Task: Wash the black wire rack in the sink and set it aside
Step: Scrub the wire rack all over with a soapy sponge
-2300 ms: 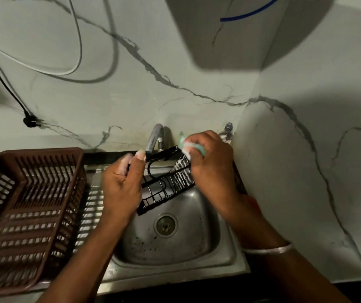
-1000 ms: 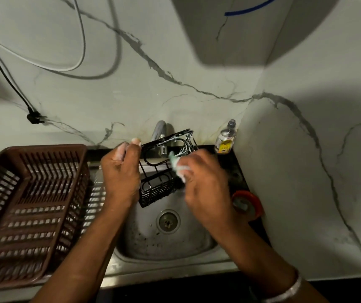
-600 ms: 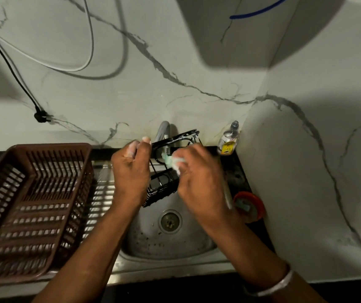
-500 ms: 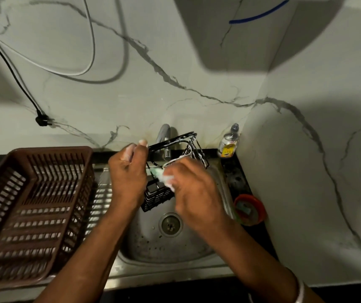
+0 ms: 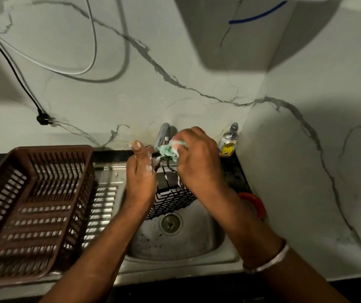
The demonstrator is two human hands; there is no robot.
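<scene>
The black wire rack point(image 5: 171, 202) hangs above the steel sink point(image 5: 175, 239), its mesh basket end low over the drain and its frame rising between my hands. My left hand point(image 5: 141, 173), flecked with soap foam, grips the rack's upper frame. My right hand point(image 5: 199, 162) holds a soapy green scrub pad point(image 5: 167, 150) and presses it against the top of the frame, just in front of the tap point(image 5: 163, 133). Much of the rack's upper part is hidden behind both hands.
A brown plastic dish basket point(image 5: 35, 204) sits on the draining board at the left. A small bottle point(image 5: 228, 141) stands in the back corner and a red round dish point(image 5: 253, 205) lies right of the sink. Cables hang on the marble wall.
My right hand has moved the scrub pad up from the rack's middle to the top of its frame. The rack has tipped more upright, basket end down. My left hand keeps its grip.
</scene>
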